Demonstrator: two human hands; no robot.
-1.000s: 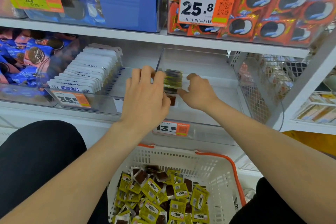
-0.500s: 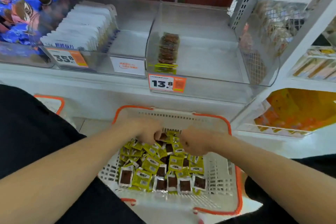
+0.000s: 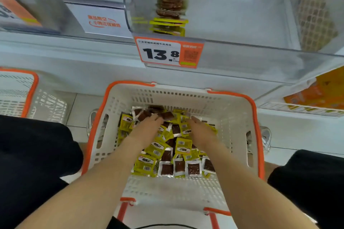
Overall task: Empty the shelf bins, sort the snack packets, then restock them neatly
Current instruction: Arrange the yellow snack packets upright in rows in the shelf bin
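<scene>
Fingers [image 3: 157,119] of left hand [image 3: 147,129] and right hand [image 3: 202,131] lie fairly straight on snack packets [image 3: 183,148], gripping none. Packets have yellow wrappers and brown insides, heaped inside white basket [image 3: 234,117]. Above basket, clear bin [image 3: 232,15] is blurred, and its stacked row [image 3: 172,3] is cut off at the top.

Left hand [image 3: 147,128]: bare
Right hand [image 3: 202,133]: bare
Forearms [image 3: 104,178]: uncovered to the frame's lower edge
Left leg [image 3: 33,154]: plain black cloth, softly creased
Right leg [image 3: 307,182]: same plain black cloth, bare patch at its edge
</scene>
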